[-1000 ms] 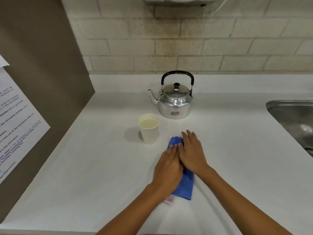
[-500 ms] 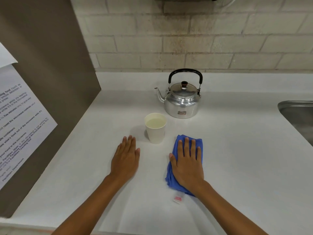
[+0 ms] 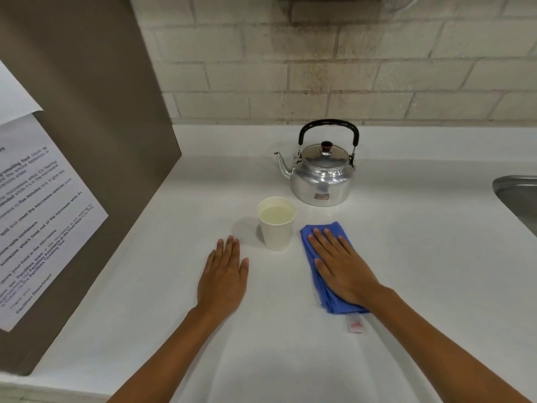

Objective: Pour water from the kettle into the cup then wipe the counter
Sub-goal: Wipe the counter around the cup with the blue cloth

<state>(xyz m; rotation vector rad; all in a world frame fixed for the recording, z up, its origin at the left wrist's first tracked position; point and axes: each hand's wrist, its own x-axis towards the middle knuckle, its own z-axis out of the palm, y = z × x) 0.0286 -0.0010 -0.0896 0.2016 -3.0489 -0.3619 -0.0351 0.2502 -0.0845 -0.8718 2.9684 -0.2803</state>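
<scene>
A silver kettle (image 3: 321,181) with a black handle stands at the back of the white counter (image 3: 421,257), spout pointing left. In front of it, slightly left, is a white paper cup (image 3: 276,231) filled with water. A folded blue cloth (image 3: 334,227) lies just right of the cup, a small white tag (image 3: 356,325) sticking out at its near end. My right hand (image 3: 343,271) presses flat on the cloth, fingers stretched toward the kettle. My left hand (image 3: 223,277) rests flat on the bare counter left of the cup, holding nothing.
A brown panel (image 3: 101,141) with a printed paper notice (image 3: 37,213) walls off the left side. A brick wall runs along the back. The edge of a steel sink (image 3: 520,196) shows at the far right.
A second ago both hands lay together on the cloth. My left hand has come off it and moved left onto the bare counter. My right hand stays on the cloth, now angled slightly.
</scene>
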